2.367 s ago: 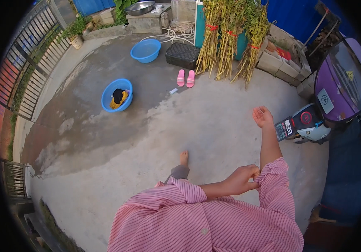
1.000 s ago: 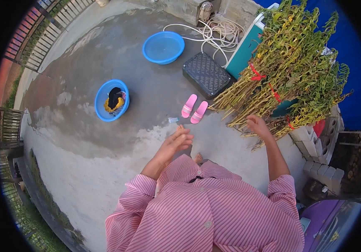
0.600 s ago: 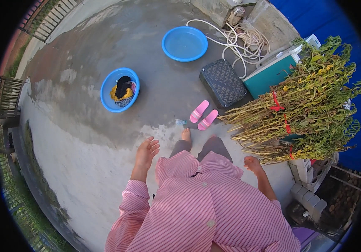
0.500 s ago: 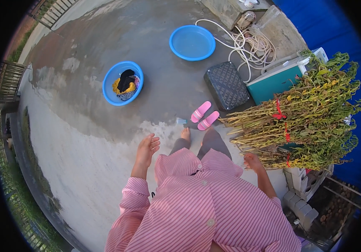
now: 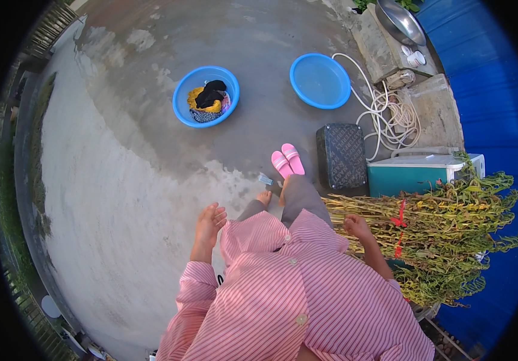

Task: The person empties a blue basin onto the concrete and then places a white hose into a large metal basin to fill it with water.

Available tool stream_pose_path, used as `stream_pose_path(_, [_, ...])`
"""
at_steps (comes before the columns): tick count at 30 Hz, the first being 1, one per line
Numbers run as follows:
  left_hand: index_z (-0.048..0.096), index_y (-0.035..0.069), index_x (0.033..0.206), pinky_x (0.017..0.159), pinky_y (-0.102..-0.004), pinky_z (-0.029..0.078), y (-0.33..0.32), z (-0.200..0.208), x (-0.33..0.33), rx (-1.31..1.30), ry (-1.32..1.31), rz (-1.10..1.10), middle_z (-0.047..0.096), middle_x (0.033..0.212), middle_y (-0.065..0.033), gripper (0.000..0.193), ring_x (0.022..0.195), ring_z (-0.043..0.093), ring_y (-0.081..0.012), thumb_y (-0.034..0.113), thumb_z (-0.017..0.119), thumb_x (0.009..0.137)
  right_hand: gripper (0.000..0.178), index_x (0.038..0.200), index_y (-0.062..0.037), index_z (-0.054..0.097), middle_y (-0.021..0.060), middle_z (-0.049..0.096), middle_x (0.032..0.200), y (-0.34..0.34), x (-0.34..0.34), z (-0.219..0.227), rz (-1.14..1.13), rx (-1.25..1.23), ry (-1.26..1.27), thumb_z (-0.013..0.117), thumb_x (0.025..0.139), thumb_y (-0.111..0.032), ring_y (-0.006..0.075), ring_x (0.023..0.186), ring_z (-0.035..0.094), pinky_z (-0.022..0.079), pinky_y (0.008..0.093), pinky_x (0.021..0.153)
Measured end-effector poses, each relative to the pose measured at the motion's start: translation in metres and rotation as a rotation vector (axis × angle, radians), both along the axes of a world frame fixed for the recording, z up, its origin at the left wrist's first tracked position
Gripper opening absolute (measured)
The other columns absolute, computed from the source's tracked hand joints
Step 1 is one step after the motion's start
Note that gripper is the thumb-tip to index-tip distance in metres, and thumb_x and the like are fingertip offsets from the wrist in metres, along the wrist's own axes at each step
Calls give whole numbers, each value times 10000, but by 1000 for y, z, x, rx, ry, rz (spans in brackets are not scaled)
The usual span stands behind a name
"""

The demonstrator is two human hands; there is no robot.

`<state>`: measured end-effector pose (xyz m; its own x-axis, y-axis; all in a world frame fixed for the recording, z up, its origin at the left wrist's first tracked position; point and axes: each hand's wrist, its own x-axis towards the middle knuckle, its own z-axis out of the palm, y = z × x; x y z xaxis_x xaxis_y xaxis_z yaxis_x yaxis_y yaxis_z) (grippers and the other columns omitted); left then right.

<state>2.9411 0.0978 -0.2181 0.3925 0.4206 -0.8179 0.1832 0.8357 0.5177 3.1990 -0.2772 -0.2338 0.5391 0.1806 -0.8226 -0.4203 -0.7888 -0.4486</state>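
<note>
Nothing is in my left hand [image 5: 209,222], which hangs beside my shirt with its fingers out. My right hand [image 5: 358,227] hangs on the other side, fingers loosely curled and apart, and appears to hold nothing. It is nearest to the dried plant bundles [image 5: 451,219] tied with red strips; I cannot tell whether they touch. Pink slippers [image 5: 288,161] lie together just ahead of my bare feet. A small light-blue packet [image 5: 265,180] is on the concrete. Farther ahead, a blue basin [image 5: 177,103] contains black, yellow and patterned cloths.
A second blue basin [image 5: 320,81], seemingly with water, stands ahead right. Beside it a pale hose [image 5: 400,123] lies coiled. A dark patterned case [image 5: 341,156] and a teal box with a white lid [image 5: 406,178] sit at right, near a blue wall [image 5: 481,90]. A metal bowl [image 5: 401,23] rests on a ledge.
My view has turned left, so the basins, hose and case appear farther right. The slippers now lie closer to my feet in view. Both arms keep nearly the same pose.
</note>
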Motion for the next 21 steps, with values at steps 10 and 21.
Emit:
stream_pose_path(10, [447, 56, 1040, 688, -271, 427, 4, -9, 44, 54, -79, 59, 535, 894, -60, 323, 782, 512, -138, 276, 454, 805, 254, 982, -38, 486, 63, 546, 836, 132, 90, 38, 28, 186, 73, 489, 786, -199, 125, 704, 546, 439, 237, 583])
stream_pose_path(21, [422, 27, 1089, 750, -255, 395, -5, 85, 287, 314, -516, -609, 513, 975, -61, 328, 867, 489, -123, 181, 482, 806, 279, 930, -31, 509, 80, 556, 830, 349, 247, 34, 328, 422, -81, 508, 770, -260, 132, 735, 547, 436, 259, 617])
